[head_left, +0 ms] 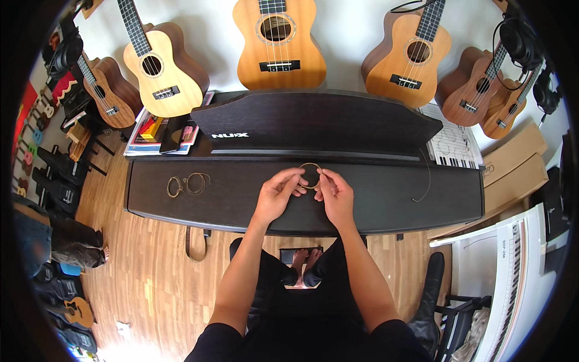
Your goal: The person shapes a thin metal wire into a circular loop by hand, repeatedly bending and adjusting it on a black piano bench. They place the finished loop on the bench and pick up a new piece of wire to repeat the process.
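Note:
A thin, brass-coloured coiled string [311,164] forms a small ring between my hands, above the dark closed lid of a digital piano [386,208]. My left hand [282,188] pinches the ring at its left side. At its right side, my right hand [335,192] grips it with thumb and fingertips. To the left on the lid lie two more coils, a smaller coiled string [175,187] and a larger, looser coil [196,183] with a free end. A single loose strand [429,181] curves down over the lid at the right.
Several ukuleles hang on the wall behind the piano, one ukulele [280,57] in the middle. Books and a yellow box [152,128] sit at the back left, sheet music [453,140] at the back right. A white keyboard [503,283] stands right; another person's legs [72,238] show left.

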{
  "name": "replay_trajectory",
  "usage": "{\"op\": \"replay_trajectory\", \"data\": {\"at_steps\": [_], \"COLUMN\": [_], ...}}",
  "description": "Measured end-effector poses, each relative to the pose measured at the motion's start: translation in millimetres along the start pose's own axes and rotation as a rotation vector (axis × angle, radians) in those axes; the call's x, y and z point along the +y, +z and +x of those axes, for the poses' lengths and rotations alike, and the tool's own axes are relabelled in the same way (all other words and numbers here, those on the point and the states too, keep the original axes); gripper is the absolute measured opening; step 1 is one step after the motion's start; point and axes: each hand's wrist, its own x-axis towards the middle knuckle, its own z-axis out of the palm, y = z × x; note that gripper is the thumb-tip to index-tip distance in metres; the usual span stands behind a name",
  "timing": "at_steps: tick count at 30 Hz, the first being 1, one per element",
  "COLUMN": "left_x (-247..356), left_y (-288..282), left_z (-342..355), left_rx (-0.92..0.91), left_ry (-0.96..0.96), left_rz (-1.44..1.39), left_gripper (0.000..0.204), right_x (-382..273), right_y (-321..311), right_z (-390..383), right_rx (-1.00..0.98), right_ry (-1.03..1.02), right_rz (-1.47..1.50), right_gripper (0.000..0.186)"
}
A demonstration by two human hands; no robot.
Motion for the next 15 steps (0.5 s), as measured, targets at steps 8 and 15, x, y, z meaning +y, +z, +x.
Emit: {"op": "replay_trajectory", "data": {"at_steps": [8,15], "left_x": [9,-6], "left_y": [1,-2], "left_z": [-3,-2], "left_rx": [-0.078,0.011], "left_ry": [0.001,-0.039], "left_rz": [0.178,0.042], "left_gripper": [0.038,0.026], "right_x": [1,2], "right_y": [-7,-7], "right_z": [2,2], "right_rx": [0.005,-0.043], "right_ry": [0.063,0.070], "right_rz": [0.094,0.112], "right_gripper": [0.020,0.022]}}
